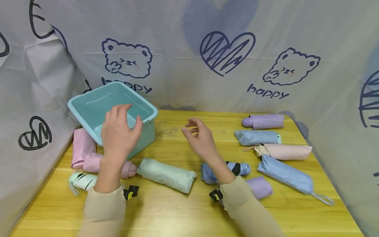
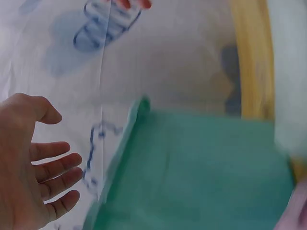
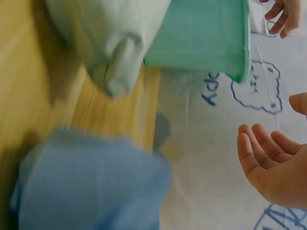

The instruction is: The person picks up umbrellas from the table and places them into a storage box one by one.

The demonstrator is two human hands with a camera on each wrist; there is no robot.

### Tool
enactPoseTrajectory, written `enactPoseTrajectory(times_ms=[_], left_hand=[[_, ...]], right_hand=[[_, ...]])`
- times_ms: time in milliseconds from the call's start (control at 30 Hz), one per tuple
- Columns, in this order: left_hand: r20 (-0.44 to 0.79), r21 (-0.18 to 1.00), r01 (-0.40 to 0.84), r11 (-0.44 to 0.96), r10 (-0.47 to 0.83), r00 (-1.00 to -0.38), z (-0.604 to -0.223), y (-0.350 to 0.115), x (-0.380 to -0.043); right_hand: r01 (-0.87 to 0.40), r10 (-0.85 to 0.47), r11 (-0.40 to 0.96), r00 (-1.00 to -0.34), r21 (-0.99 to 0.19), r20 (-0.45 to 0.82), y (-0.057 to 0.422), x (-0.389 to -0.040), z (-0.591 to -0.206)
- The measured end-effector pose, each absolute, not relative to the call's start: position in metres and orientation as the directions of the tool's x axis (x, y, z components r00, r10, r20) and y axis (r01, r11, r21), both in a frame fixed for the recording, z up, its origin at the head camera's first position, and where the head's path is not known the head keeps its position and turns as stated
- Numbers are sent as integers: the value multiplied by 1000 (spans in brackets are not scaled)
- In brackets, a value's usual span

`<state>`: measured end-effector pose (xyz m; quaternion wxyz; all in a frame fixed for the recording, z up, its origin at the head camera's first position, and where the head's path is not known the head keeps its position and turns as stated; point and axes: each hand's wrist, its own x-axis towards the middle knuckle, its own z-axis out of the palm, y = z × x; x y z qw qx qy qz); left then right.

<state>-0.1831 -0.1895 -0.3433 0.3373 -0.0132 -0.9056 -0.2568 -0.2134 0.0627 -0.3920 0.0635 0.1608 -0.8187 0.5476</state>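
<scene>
My left hand (image 1: 120, 131) is held over the near side of a teal plastic bin (image 1: 149, 138), fingers loosely bent and nothing in them. To the right, my right hand (image 1: 201, 138) hovers above the table with relaxed fingers and an empty palm. Below and between the hands lies a pale green folded umbrella (image 1: 166, 175). Under my right forearm is a blue folded umbrella (image 1: 208, 173) with a black band, partly covered by the arm. A purple folded umbrella (image 1: 260, 187) is also partly hidden there. The left wrist view shows the bin's wall (image 2: 206, 163) beside the hand.
Left of the bin lie pink umbrellas (image 1: 83, 148) and a mint one (image 1: 86, 180). On the right are a purple umbrella (image 1: 267, 121), a grey-blue one (image 1: 256, 137), a pale pink one (image 1: 287, 151) and a blue one (image 1: 285, 174) with a strap. A printed cloth (image 1: 177, 82) hangs behind the table.
</scene>
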Motion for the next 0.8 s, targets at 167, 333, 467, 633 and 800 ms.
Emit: enactPoseTrajectory(times_ms=[167, 333, 467, 633, 800], left_hand=[[546, 518, 35, 855, -299, -783, -336, -230, -181], [404, 608, -99, 787, -414, -816, -331, -270, -181], [330, 652, -139, 746, -445, -833, -329, -294, -189], [241, 666, -198, 719, -459, -855, -327, -319, -204], [139, 647, -249, 721, -432, -891, -322, -345, -224]], right_hand=[[-279, -226, 313, -950, -908, 214, 41, -217, -394], [-217, -253, 279, -956, -936, 146, 20, -221, -394], [-120, -248, 191, -966, -974, 70, 1, -224, -395], [65, -264, -1, -962, -998, -63, -21, -224, -391], [218, -327, -113, -930, -969, -171, -40, -223, -389]])
